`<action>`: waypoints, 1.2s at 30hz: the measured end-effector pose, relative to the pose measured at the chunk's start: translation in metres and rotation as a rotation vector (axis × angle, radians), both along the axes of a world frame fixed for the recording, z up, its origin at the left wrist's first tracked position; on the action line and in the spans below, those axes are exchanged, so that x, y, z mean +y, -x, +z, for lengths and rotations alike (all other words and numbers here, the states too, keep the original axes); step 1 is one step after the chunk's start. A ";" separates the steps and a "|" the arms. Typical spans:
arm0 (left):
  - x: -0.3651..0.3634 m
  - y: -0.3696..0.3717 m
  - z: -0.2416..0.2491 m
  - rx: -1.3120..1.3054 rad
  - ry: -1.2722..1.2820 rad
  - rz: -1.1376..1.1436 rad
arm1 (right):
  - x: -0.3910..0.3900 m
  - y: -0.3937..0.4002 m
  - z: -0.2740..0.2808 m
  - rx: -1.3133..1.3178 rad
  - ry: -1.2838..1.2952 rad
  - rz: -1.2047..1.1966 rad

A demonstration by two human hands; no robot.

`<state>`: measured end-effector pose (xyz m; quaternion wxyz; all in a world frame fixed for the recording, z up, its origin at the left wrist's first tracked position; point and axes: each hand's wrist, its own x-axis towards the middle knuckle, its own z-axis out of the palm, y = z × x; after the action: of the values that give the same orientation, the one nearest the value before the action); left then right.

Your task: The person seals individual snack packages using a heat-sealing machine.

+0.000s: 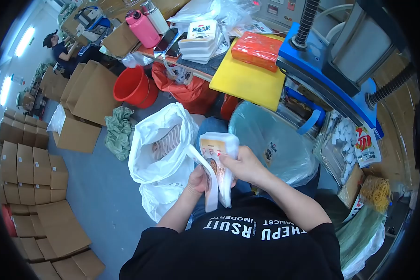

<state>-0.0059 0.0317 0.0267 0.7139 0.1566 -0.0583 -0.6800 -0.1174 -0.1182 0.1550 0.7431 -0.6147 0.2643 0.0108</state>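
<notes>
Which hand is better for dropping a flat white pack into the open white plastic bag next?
Probably the left hand: it holds one pack and is nearer the bag. The right hand, gripping printed white packs, is farther.

The left hand (199, 180) was partly hidden by the printed packets (221, 148), as were some fingertips of the right hand (244, 165); the packets' small print could not be resolved. The blue press (308, 53) was cut off by the upper edge, and the black shirt (233, 252) by the lower. Fine detail of the distant person (63, 51) was too small to be recorded.
</notes>
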 end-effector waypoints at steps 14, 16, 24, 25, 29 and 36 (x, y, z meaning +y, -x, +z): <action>0.002 -0.029 0.002 -0.065 0.166 0.087 | -0.042 0.071 -0.027 -0.273 -0.571 -0.565; -0.005 -0.032 0.023 -0.317 0.205 0.085 | -0.040 0.066 -0.031 -0.322 -0.846 -0.808; -0.022 -0.035 0.072 -0.769 -0.100 0.246 | 0.012 0.034 -0.041 -0.300 -1.247 -0.699; -0.018 -0.042 0.070 -0.750 -0.187 0.156 | 0.016 0.037 -0.046 -0.243 -1.293 -0.570; -0.001 -0.058 0.023 -0.815 0.025 0.274 | 0.026 0.046 -0.062 -0.085 -1.309 -0.121; 0.016 -0.041 0.015 -0.224 -0.143 0.228 | -0.030 0.093 -0.030 0.007 -0.495 0.360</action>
<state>0.0352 0.0473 0.0419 0.7626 0.2872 -0.0710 -0.5753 -0.2103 -0.1480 0.1249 0.8556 -0.4517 0.1431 0.2086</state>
